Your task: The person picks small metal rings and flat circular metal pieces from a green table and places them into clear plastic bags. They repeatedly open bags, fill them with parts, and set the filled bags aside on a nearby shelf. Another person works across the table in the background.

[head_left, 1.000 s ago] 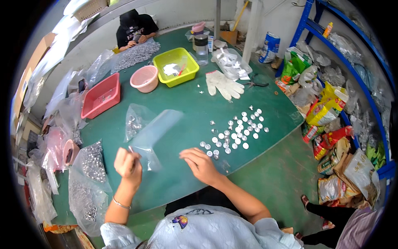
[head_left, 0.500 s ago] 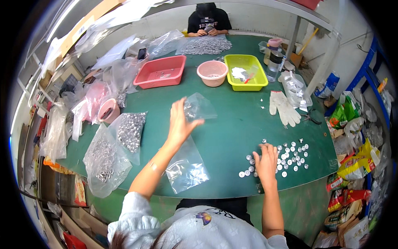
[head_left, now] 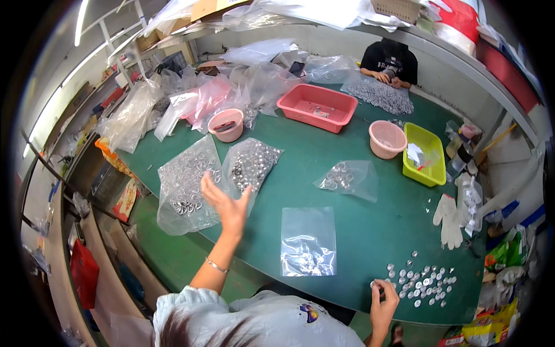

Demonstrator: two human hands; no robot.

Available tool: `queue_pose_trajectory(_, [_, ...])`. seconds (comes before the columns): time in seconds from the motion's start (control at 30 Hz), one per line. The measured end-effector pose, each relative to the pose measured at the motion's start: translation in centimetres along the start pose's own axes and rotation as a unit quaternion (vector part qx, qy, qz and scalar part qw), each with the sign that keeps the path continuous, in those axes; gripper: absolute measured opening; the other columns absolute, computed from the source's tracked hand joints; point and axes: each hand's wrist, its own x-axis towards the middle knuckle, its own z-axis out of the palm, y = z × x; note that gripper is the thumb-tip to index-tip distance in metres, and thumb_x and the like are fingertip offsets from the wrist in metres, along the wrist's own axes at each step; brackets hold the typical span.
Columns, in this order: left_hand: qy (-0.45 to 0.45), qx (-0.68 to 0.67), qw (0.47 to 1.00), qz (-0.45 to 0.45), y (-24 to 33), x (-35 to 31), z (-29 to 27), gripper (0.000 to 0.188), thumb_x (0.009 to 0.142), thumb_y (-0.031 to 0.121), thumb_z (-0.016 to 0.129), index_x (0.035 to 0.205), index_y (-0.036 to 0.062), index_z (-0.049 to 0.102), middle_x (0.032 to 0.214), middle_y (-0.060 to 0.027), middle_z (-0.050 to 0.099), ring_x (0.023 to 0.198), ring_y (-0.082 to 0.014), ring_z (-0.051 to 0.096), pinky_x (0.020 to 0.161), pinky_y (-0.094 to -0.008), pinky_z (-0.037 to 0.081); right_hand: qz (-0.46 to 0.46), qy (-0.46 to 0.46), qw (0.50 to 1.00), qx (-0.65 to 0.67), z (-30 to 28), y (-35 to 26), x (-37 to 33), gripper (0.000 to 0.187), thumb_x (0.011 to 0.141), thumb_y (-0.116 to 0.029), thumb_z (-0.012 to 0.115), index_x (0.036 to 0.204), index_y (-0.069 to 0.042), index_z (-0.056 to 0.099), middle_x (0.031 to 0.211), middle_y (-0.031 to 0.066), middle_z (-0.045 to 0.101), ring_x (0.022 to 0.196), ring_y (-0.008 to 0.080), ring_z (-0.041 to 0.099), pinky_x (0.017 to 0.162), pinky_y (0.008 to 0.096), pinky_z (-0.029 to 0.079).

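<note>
My left hand [head_left: 226,205] is open with its fingers spread, over the edge between two clear plastic bags. One bag [head_left: 185,182] holds many silver rings; the other bag [head_left: 251,165] is full of small round metal pieces. My right hand [head_left: 384,301] is closed in a pinch at the table's front edge, with a small silver disc at its fingertips. Beside it many loose silver discs [head_left: 426,282] lie scattered. Between my hands lies a flat clear bag [head_left: 308,240]. Beyond it rests a small clear bag [head_left: 352,179] with several silver rings inside.
A red tray [head_left: 318,107], a pink basket [head_left: 387,139] and a yellow-green tray [head_left: 424,156] stand farther back. A work glove [head_left: 447,220] lies at right. Plastic bags crowd the far left around a pink bowl [head_left: 226,124]. Another person [head_left: 390,63] works at the far end.
My left hand has moved away from the small bag of rings, leftward to the two fuller bags. My right hand has drawn to the near left side of the discs. The view has turned left.
</note>
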Motion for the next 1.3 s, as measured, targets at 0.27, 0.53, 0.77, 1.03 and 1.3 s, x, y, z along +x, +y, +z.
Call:
queue_pose_trajectory(0.27, [-0.282,-0.123,0.941,-0.139,-13.1,4.1,7.1,0.051,0.087,0.038,0.057,0.059,-0.0052,0.055,0.045,-0.0120,0.050,0.040,-0.0208,0.053,0.042,-0.0363,0.043,-0.125,-0.058,0.989,0.058,3.9,-4.1,0.9,0.015,0.078,-0.002,0.063,0.093,0.002,0.061,0.087,0.0144,0.062,0.078,0.0273,0.060,0.070,0.0348,0.047])
queue_pose_trajectory(0.53, [-0.119,-0.323,0.931,-0.124,-8.9,20.8,14.2,0.038,0.089,0.031,0.053,0.072,-0.0010,0.062,0.058,-0.0051,0.053,0.049,-0.0140,0.052,0.042,-0.0274,0.041,-0.143,-0.049,0.987,0.050,4.7,-2.2,1.0,0.015,0.084,-0.013,0.059,0.092,-0.001,0.062,0.086,0.0117,0.062,0.080,0.0283,0.059,0.072,0.0361,0.047])
queue_pose_trajectory(0.77, [-0.123,-0.547,0.828,-0.011,12.7,21.8,5.3,0.037,0.094,0.031,0.052,0.062,0.0120,0.044,0.057,0.0044,0.037,0.045,-0.0047,0.033,0.040,-0.0211,0.028,-0.111,-0.017,0.993,0.038,3.3,-0.6,0.8,0.016,0.087,-0.017,0.056,0.095,-0.003,0.061,0.088,0.0113,0.061,0.086,0.0295,0.058,0.074,0.0386,0.046])
queue_pose_trajectory(1.03, [-0.324,-0.663,0.669,-0.082,28.7,15.8,-0.2,0.036,0.097,0.017,0.042,0.130,0.0024,0.046,0.057,0.0085,0.027,0.047,-0.0013,0.026,0.040,-0.0166,0.021,-0.092,0.024,0.992,0.086,1.1,-1.4,-2.3,0.017,0.086,-0.014,0.057,0.098,-0.002,0.059,0.084,0.0106,0.060,0.081,0.0279,0.057,0.073,0.0371,0.046])
queue_pose_trajectory(1.3, [-0.634,-0.646,0.391,-0.165,43.7,-0.8,-1.1,0.029,0.087,0.023,0.062,0.069,0.0134,0.041,0.051,0.0068,0.026,0.039,-0.0052,0.023,0.037,-0.0208,0.019,-0.026,0.176,0.975,0.134,-4.6,0.2,-6.9,0.030,0.083,-0.006,0.060,0.112,-0.001,0.055,0.096,0.0084,0.062,0.078,0.0156,0.058,0.065,0.0273,0.045])
